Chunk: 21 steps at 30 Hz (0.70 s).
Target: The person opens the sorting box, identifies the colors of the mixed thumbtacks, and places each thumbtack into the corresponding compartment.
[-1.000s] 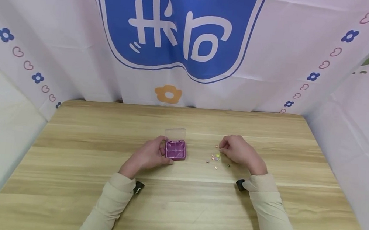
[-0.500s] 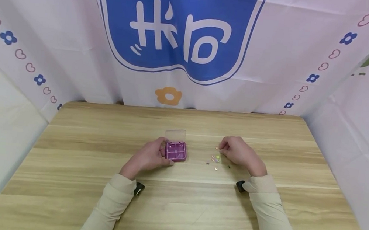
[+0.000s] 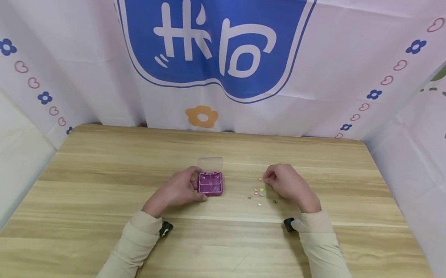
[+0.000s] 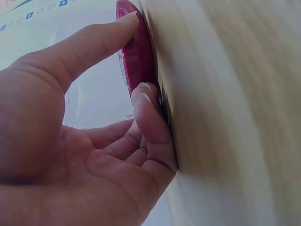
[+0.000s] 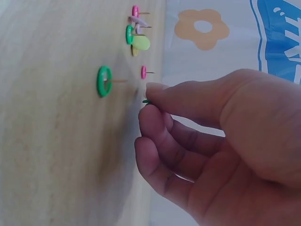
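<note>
My left hand [image 3: 181, 188] holds a small purple compartment box [image 3: 215, 194] on the table, thumb along its near side and fingers at its left. Four-way dividers show inside, and its clear lid [image 3: 210, 162] stands open at the back. In the left wrist view the thumb presses the box's magenta wall [image 4: 140, 56]. To the right, my right hand [image 3: 286, 182] pinches a green thumbtack [image 5: 146, 101] between thumb and forefinger, mostly hidden by the fingertips. Beside it lie several loose thumbtacks, among them a green one [image 5: 101, 82] and a pink one [image 5: 144, 72], points up.
A wood-grain table [image 3: 236, 256] carries everything. Behind it hangs a white cloth [image 3: 336, 56] with a blue emblem and an orange flower [image 3: 202, 117]. More thumbtacks, including a yellow-green one [image 5: 141, 43], cluster between the box and the right hand.
The head view has shifted slightly. Both hands, the box and the loose thumbtacks keep their places on the table.
</note>
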{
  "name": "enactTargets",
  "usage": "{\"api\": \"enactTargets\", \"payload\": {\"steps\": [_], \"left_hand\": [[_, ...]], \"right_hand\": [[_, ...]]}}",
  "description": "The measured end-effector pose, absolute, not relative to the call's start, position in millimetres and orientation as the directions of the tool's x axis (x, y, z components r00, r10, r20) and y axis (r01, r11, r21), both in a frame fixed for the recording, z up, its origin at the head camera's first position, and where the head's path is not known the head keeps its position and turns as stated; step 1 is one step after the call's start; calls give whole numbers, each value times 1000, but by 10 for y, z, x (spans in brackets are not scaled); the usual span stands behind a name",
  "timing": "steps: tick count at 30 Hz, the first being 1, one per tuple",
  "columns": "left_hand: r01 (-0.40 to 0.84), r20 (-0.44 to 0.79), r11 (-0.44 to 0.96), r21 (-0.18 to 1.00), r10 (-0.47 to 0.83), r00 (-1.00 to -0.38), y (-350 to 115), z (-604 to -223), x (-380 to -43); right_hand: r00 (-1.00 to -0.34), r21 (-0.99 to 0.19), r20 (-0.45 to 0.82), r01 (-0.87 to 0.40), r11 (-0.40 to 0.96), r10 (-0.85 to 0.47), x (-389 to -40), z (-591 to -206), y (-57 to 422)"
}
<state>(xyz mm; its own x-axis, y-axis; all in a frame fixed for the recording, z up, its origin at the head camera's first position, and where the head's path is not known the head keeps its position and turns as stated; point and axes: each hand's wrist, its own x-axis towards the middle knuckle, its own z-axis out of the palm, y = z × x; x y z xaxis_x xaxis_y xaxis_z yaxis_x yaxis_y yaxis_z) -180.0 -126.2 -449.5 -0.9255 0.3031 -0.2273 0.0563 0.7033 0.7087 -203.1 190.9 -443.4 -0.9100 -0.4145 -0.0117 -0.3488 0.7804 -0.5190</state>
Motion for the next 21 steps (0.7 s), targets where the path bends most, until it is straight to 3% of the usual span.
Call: {"api": "enactTargets", "payload": {"steps": [11,21], "left_hand": [[61,-226,703,709,309,-924,-1270,-4541,-1815],[40,-230,688,725,297,-927,-1281,-4523,-1798]], "right_hand": [[-907,-543,14,-360,758,-421,-1985,-4258,1659],[-872,-550,50,-430,716,-486,-2062,-4197,1152]]}}
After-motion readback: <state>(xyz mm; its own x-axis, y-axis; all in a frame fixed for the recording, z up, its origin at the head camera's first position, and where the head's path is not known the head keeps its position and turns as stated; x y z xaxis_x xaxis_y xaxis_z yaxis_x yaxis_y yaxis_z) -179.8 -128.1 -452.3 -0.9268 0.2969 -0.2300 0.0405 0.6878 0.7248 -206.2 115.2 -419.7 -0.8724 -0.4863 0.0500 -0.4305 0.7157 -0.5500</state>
